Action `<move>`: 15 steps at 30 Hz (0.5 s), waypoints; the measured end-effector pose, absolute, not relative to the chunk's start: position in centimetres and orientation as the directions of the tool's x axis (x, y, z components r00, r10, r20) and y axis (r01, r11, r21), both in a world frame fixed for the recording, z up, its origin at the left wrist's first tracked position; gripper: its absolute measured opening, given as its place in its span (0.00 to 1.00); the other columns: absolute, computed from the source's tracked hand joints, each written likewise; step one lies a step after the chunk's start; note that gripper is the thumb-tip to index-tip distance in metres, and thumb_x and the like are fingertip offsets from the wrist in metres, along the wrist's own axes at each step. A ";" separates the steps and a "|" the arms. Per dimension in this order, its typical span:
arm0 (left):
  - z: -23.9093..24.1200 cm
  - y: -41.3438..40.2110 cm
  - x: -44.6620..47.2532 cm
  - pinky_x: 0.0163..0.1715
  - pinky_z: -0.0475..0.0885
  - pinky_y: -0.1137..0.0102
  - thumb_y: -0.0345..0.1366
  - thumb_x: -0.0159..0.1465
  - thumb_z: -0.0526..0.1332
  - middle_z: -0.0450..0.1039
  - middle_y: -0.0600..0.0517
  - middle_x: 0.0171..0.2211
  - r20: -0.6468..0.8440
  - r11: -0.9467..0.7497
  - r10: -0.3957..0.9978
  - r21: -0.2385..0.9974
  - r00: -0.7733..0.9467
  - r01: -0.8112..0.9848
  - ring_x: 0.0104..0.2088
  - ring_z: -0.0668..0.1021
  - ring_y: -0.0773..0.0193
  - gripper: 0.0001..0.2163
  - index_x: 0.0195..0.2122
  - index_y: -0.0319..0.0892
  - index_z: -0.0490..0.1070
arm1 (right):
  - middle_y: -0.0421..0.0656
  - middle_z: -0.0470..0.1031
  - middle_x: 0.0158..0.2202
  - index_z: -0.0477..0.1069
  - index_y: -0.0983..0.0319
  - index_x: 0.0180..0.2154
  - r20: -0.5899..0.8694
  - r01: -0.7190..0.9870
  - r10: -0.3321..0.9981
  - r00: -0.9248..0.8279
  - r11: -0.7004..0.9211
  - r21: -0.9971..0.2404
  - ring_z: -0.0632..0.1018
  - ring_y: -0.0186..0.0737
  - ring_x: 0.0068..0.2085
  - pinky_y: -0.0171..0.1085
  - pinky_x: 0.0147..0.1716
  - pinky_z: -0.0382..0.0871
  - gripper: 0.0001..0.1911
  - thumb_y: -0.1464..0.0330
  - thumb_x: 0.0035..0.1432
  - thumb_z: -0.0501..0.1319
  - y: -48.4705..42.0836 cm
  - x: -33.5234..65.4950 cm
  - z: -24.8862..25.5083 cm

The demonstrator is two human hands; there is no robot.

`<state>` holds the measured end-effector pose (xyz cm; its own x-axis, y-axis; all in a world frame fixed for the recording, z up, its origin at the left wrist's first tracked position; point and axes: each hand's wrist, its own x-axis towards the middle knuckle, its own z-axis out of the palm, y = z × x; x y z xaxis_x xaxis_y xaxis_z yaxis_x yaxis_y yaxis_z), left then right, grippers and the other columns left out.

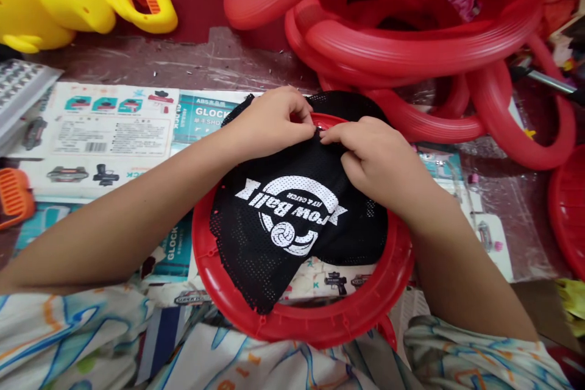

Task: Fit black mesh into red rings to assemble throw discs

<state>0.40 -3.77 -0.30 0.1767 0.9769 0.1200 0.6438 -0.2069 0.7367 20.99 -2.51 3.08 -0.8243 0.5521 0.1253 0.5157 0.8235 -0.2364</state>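
In front of me lies a red plastic ring (301, 323) with small pegs along its inner rim. A black mesh net (269, 256) with a white printed ball logo covers most of the ring's opening. At the far side of the ring, my left hand (278, 122) pinches the net's edge between thumb and fingers. Close beside it, my right hand (372, 161) has its index finger and thumb on the same edge of the net, fingers curled in. The two fingertips almost meet over the far rim.
Red plastic hoops (393, 49) are heaped at the back right. Yellow duck-shaped toys (55, 0) sit at the back left. Flattened printed cardboard (109, 128) covers the table under the ring. An orange plastic piece (16, 198) lies at the left edge, a red part (569, 207) at the right.
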 end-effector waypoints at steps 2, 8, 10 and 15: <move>-0.4 -3.8 0.3 0.42 0.71 0.64 0.35 0.55 0.60 0.74 0.49 0.34 0.133 -0.226 0.972 0.739 0.191 0.634 0.40 0.77 0.57 0.06 0.25 0.38 0.73 | 0.48 0.82 0.41 0.78 0.67 0.46 0.130 0.502 0.537 -0.833 0.834 -0.230 0.76 0.47 0.40 0.42 0.42 0.68 0.21 0.78 0.58 0.50 -2.6 21.0 3.1; -0.2 -3.9 0.3 0.42 0.71 0.65 0.35 0.55 0.59 0.74 0.49 0.34 0.104 -0.205 0.976 0.738 0.192 0.642 0.40 0.77 0.58 0.07 0.26 0.38 0.73 | 0.48 0.81 0.41 0.78 0.65 0.46 0.087 0.526 0.562 -0.822 0.810 -0.259 0.77 0.48 0.43 0.43 0.45 0.67 0.21 0.78 0.58 0.50 -2.8 21.0 3.4; -0.1 -4.1 0.3 0.42 0.70 0.65 0.35 0.55 0.59 0.75 0.49 0.35 0.094 -0.194 0.978 0.747 0.187 0.636 0.40 0.77 0.59 0.07 0.27 0.38 0.73 | 0.48 0.81 0.42 0.78 0.65 0.46 0.075 0.532 0.579 -0.812 0.787 -0.312 0.77 0.47 0.45 0.43 0.47 0.68 0.21 0.79 0.56 0.51 -2.8 21.0 3.5; 0.0 -4.3 0.4 0.42 0.69 0.64 0.36 0.56 0.58 0.75 0.49 0.34 0.084 -0.183 0.980 0.738 0.180 0.650 0.38 0.76 0.60 0.07 0.30 0.39 0.74 | 0.42 0.80 0.40 0.77 0.63 0.43 0.066 0.513 0.694 -0.717 0.589 -0.625 0.78 0.39 0.42 0.38 0.45 0.69 0.19 0.80 0.52 0.55 -2.8 21.5 4.2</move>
<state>0.40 -4.27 -0.04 0.1803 0.9800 0.0844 0.6500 -0.1831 0.7376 21.48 -2.83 4.15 -0.7166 0.6943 0.0661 0.5126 0.5886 -0.6251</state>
